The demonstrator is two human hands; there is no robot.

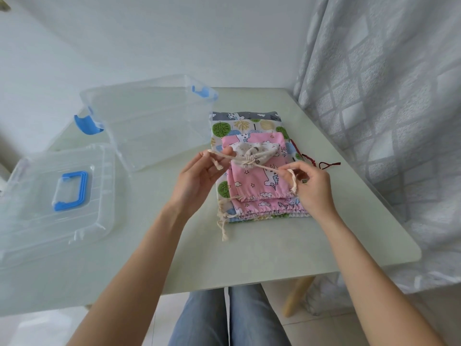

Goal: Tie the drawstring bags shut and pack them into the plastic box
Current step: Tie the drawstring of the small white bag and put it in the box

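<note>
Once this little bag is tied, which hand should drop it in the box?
Probably the left hand. The open box stands on the left of the table, just beyond it, while the right hand would have to cross over. Both now pinch cord ends of the small bag.

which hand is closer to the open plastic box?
Left. The left hand holds a cord just right of the plastic box; the right hand is farther right, across the stacked bags.

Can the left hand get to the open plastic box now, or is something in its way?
Probably yes, but not freely: the plastic box stands open just beyond the left hand with nothing between, yet that hand's grip holds the small bag's drawstring.
</note>
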